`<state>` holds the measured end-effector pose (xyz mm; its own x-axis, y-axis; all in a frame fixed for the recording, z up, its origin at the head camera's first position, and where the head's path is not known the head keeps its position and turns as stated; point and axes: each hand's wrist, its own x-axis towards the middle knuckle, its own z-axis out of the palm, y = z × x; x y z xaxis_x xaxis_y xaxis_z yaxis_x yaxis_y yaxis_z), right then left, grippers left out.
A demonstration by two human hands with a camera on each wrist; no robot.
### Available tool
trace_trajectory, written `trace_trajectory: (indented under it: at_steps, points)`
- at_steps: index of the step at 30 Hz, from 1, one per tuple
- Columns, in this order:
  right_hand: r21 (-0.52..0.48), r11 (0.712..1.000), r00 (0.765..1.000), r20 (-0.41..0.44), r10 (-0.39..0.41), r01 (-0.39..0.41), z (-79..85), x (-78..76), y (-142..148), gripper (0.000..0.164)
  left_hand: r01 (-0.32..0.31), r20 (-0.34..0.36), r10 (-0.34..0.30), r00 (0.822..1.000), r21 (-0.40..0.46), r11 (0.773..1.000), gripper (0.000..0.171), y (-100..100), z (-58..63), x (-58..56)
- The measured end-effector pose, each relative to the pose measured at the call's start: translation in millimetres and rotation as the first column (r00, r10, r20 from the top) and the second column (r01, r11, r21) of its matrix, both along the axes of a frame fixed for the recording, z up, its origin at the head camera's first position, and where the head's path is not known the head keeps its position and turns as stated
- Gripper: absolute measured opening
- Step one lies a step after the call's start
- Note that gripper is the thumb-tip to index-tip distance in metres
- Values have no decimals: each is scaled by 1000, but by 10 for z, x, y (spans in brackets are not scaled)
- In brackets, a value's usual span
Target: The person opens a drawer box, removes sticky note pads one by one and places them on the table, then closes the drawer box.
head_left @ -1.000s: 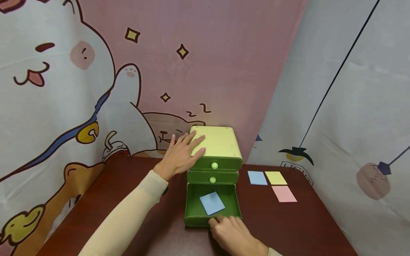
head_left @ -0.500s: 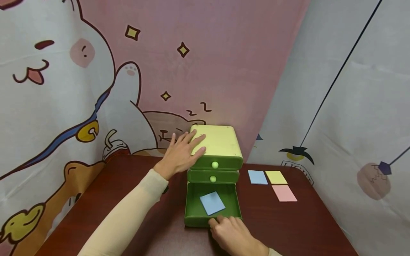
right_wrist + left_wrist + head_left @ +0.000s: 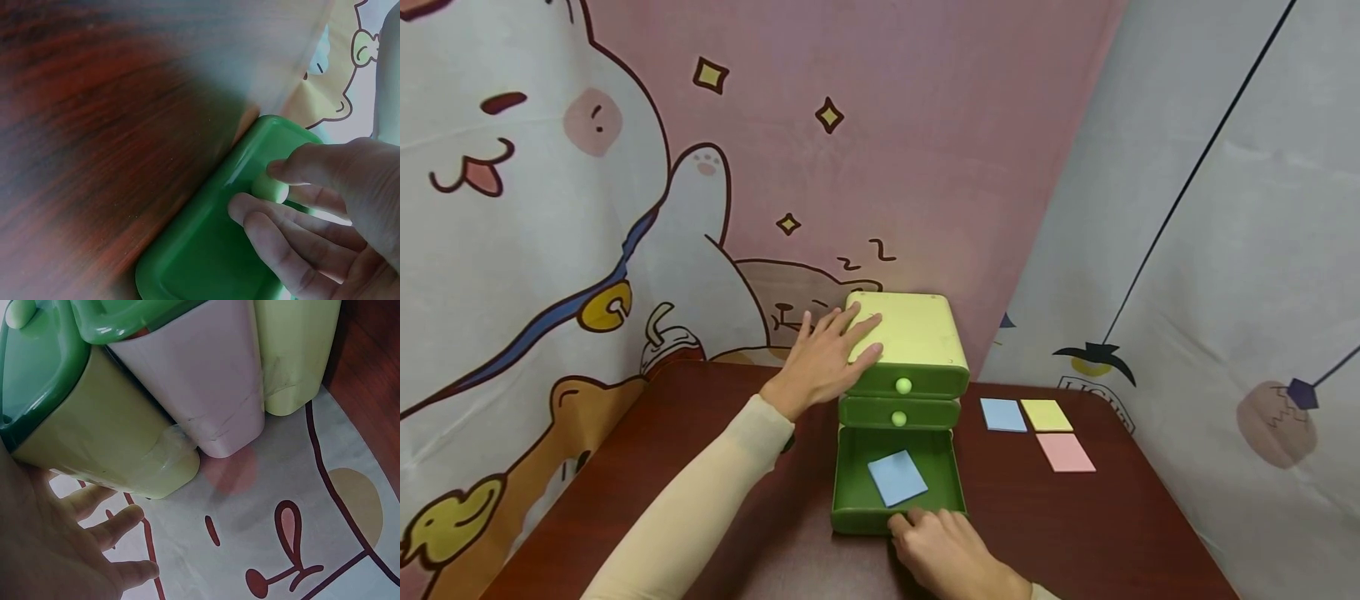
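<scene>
A small three-tier drawer box (image 3: 910,329) with a pale yellow top and green drawer fronts stands at the back of the table. My left hand (image 3: 823,362) rests on the left part of its top, fingers spread and straight. The bottom drawer (image 3: 940,475) is pulled out, and a blue square pad of paper (image 3: 897,477) lies tilted inside it. At the drawer's front, my right hand (image 3: 943,546) pinches the round pale green knob (image 3: 270,187) between thumb and fingers. The top two drawers, each with a knob (image 3: 903,386), are pushed in.
On the table to the right of the box lie a blue pad (image 3: 1003,415), a yellow pad (image 3: 1047,416) and a pink pad (image 3: 1065,452). A cartoon-printed cloth (image 3: 925,167) hangs right behind the table (image 3: 1037,533). In the left wrist view the box's middle tier (image 3: 200,381) is pinkish.
The head view has shifted very slightly. Both hands keep their places on the box top and at the drawer front, and the drawer stays pulled out.
</scene>
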<state>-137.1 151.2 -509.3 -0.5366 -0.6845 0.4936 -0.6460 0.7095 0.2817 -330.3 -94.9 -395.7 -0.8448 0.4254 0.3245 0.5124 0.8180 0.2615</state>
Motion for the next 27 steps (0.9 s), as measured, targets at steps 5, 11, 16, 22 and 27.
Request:
trace_trajectory:
  at_steps: [5, 11, 16, 22, 27]
  points:
    - [10, 1000, 1000, 27, 6, -6, 0, 8, 6, 32, 0, -3, 0, 1000, 1, 1000, 75, 0, -1, -8]
    - [-11, 999, 998, 52, 41, -40, 9, -3, 33, 30, 2, -7, -2, 1000, 1, 1000, 75, -1, -20, -18]
    - [-37, 997, 994, 79, 74, -72, 35, -14, 58, 31, 1, -9, -1, 1000, 2, 1000, 75, -1, -18, -18]
    - [-54, 993, 993, 55, 107, -104, 75, -32, 75, 36, 4, -12, -3, 1000, 6, 1000, 75, -8, -22, -18]
    - [-65, 991, 983, 128, 128, -120, 169, -46, 94, 29, 3, -15, -3, 1000, 7, 1000, 74, -11, -36, -12]
